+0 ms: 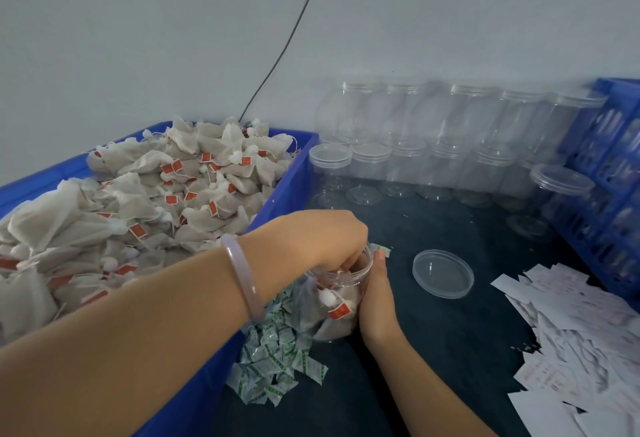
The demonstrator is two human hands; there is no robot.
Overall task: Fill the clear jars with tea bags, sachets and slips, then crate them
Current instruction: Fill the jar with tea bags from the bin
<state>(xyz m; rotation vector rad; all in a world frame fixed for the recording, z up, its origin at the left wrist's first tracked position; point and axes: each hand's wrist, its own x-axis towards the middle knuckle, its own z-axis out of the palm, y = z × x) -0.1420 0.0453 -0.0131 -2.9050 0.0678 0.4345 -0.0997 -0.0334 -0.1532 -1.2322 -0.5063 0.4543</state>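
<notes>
While the clear jar [347,279], half full of tea bags [333,303], sits on the worktop [450,332] by the sachets [277,360], the right hand [375,294] grasps its side; the left hand [322,239] reaches its fingers inside, and I cannot tell its grip.

The left hand [322,242] is dipping into the mouth of the jar [332,319], and its fingertips are disappearing behind the rim, so whether they are pinching anything is not showing; the right hand [375,294] is gripping the jar's side, its fingers hiding behind the tea-filled wall; under the left wrist the sachets [277,360] are lying partly covered, their green print too small to read; right of the right hand the slips [571,325] are running off the frame's edge, their text blurring.
</notes>
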